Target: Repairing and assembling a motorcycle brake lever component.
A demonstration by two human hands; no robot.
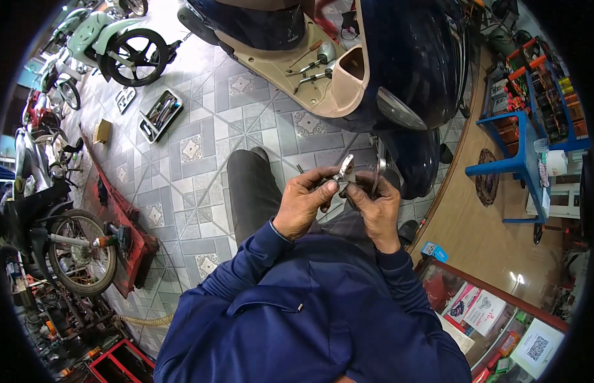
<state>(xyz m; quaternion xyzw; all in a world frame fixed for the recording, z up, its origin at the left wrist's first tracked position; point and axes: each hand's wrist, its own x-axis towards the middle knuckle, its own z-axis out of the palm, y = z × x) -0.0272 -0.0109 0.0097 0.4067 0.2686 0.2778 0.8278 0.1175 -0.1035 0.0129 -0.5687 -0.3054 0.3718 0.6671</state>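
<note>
Both hands are held close together above my lap. My left hand is closed on a small silver metal part, with the thumb pressed against it and a thin dark piece sticking out behind the fingers. My right hand grips the same part from the other side, thumb at its lower end, and a curved silver piece rises by its fingers; I cannot tell whether that piece is joined to the part. Beyond them stands a dark blue scooter, with mirrors and a screwdriver lying on its beige footboard.
An open tool case and a cardboard box lie on the tiles at left, near parked motorbikes and a red stand. At right are a blue plastic stool, shelves and a glass display counter.
</note>
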